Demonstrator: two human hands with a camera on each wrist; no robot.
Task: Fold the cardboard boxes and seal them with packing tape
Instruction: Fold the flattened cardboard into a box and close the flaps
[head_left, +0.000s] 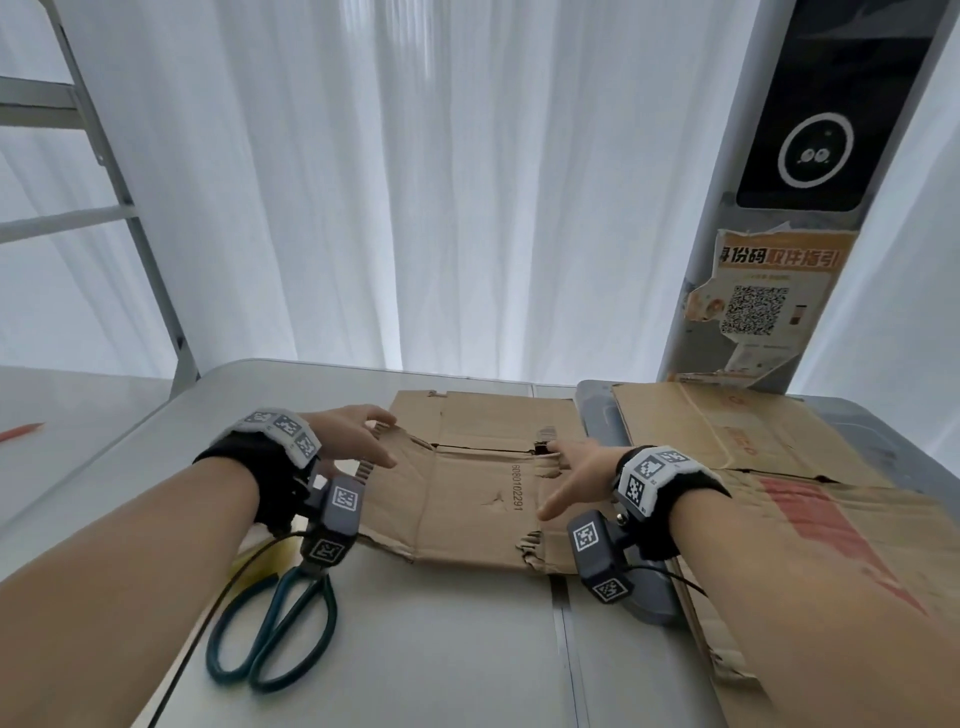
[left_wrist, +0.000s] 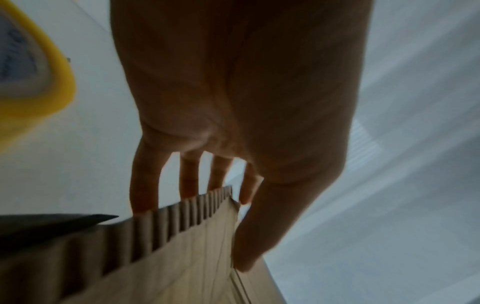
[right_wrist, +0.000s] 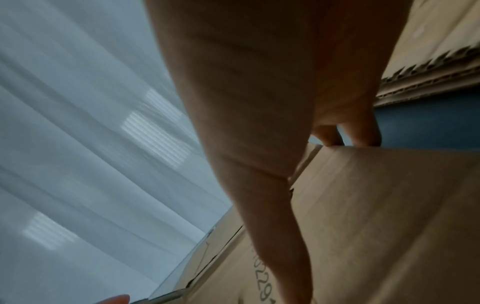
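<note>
A flattened brown cardboard box (head_left: 467, 488) with a printed number lies in the middle of the grey table (head_left: 441, 649). My left hand (head_left: 382, 436) holds the box's left edge. In the left wrist view its fingers (left_wrist: 144, 191) pass behind the corrugated edge (left_wrist: 166, 222) and the thumb lies on the near face. My right hand (head_left: 563, 475) holds the right edge in the same way: fingers (right_wrist: 361, 131) behind the edge, thumb stretched along the top face. Just left of my left wrist is the yellow tape dispenser (left_wrist: 33, 86), mostly hidden in the head view.
Dark green scissors (head_left: 275, 639) lie at the table's near left. Two more flattened boxes (head_left: 727, 431) (head_left: 831, 545) are stacked at the right over a grey tray (head_left: 597, 415). Behind them stands a pillar with a QR poster (head_left: 753, 306). White curtains hang behind the table.
</note>
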